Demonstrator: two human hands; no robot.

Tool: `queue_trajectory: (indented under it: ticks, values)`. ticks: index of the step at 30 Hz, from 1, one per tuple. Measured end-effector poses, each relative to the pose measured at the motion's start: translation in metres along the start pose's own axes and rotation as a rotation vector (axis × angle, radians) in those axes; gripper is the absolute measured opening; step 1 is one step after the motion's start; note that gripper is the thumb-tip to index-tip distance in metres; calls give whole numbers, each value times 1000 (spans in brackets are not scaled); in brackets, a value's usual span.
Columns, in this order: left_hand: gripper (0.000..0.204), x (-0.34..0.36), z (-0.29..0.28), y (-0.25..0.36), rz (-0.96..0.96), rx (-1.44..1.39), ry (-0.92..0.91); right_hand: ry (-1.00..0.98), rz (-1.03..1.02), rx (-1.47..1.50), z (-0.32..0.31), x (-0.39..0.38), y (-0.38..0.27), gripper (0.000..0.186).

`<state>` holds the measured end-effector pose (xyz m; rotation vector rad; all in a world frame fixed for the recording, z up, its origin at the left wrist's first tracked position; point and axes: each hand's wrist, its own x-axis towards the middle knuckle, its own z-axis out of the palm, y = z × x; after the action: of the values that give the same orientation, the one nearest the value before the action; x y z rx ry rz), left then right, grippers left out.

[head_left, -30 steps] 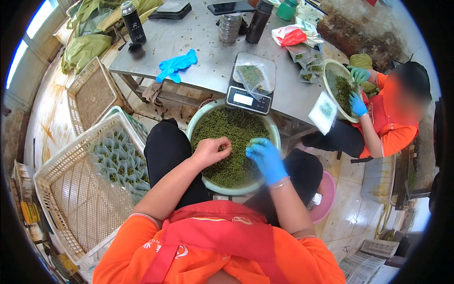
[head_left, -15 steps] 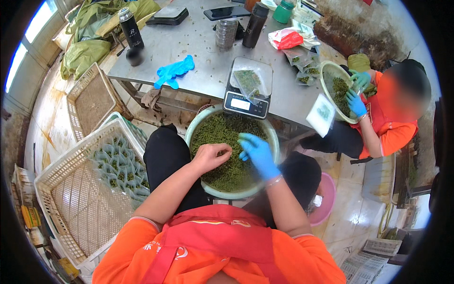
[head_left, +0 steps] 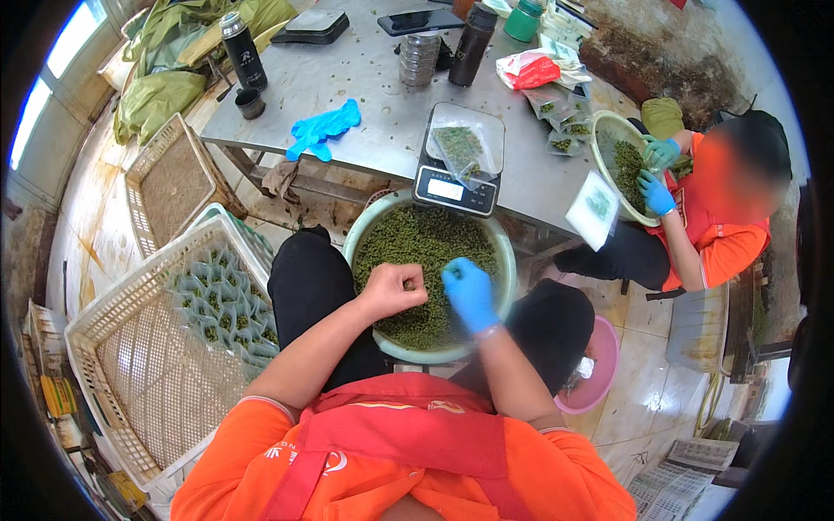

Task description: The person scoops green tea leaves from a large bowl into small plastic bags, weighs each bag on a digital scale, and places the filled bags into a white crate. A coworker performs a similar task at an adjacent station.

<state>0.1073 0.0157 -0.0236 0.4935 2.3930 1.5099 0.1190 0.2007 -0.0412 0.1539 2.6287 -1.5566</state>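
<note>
We look down at a pale green basin [head_left: 426, 356] of small green pellets [head_left: 426, 234] beside a metal surface [head_left: 369, 104]; above the pellets, our bare left hand [head_left: 393, 291] and blue-gloved right hand [head_left: 470, 293] curl nearly closed, contents impossible to tell; we judge this as picking through pellets, calling next for fine fingertip control

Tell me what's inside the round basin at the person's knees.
The basin holds many small green pieces, hiding its bottom. The bare left hand and blue-gloved right hand cover some from view.
</note>
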Motion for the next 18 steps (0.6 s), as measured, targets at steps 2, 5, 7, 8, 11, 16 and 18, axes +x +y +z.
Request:
queue_trajectory:
  ticks: [2, 5, 7, 8, 11, 16, 18]
  values:
    - [13, -5, 0, 0, 52, 67, 19, -28, 259, 254, -14, -1, 8, 8]
    - [17, -2, -1, -2, 157, 219, 21, -137, 276, 548, -26, -9, 3, 10]
    - [23, 4, -2, -2, 239, 343, 16, -256, 252, 526, -33, -12, 1, 18]
    - [27, 5, -5, 0, 275, 425, 4, -330, 229, 455, -37, -13, -3, 21]
    - [32, 18, -23, -5, 292, 525, 172, -171, -189, -13, -38, -8, -13, 30]
    - [28, 61, -81, -5, 29, 400, 536, 409, -690, -336, -47, 43, -52, 36]
    - [27, 68, -83, -15, -58, 283, 587, 375, -612, -476, -39, 62, -58, 39]
